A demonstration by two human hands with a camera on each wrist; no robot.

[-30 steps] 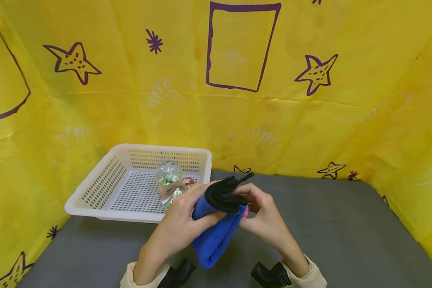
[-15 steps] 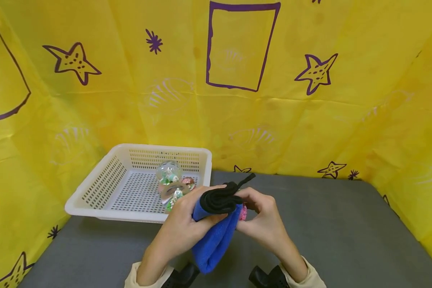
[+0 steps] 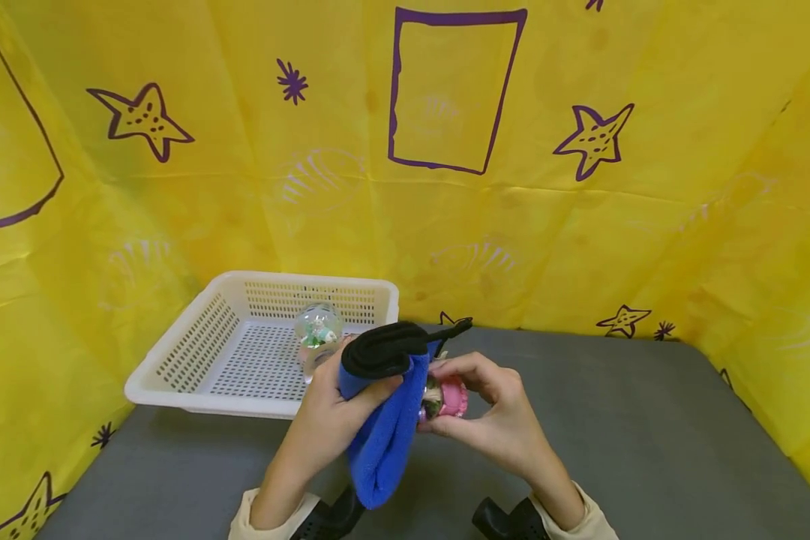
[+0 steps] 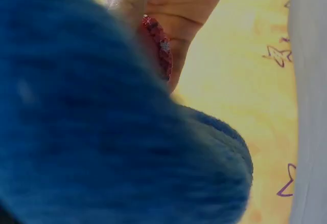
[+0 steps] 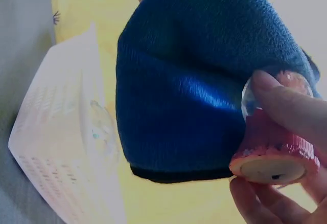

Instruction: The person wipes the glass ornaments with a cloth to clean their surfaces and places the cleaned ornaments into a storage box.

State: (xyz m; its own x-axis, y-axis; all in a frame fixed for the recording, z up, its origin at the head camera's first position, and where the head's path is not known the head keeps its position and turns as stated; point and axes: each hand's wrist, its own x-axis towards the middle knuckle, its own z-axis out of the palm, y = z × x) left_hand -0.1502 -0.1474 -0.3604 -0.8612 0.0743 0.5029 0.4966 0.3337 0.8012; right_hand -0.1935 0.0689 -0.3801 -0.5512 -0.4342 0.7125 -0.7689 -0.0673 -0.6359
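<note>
My left hand [image 3: 327, 412] grips a folded blue cloth [image 3: 383, 442] with black trim bunched at its top. On the right, my right hand [image 3: 499, 405] holds a small snow globe [image 3: 454, 396] by thumb and fingers. In the right wrist view, its ridged pink base [image 5: 276, 142] faces the camera and its clear dome lies against the cloth. The left wrist view is mostly filled by the cloth, with a strip of the pink base's edge [image 4: 162, 50] showing beyond it. Both hands are raised over the grey table.
A white perforated basket [image 3: 236, 407] stands at the back left, close to my left hand. Inside it, a clear snow globe [image 3: 319, 324] shows, other items partly hidden by the hand. A yellow patterned sheet [image 3: 459, 247] hangs round the dark grey table [image 3: 614, 435].
My left hand and the cloth have shifted left, covering more of the basket's contents. More of the snow globe and its pink base shows between the cloth and my right hand.
</note>
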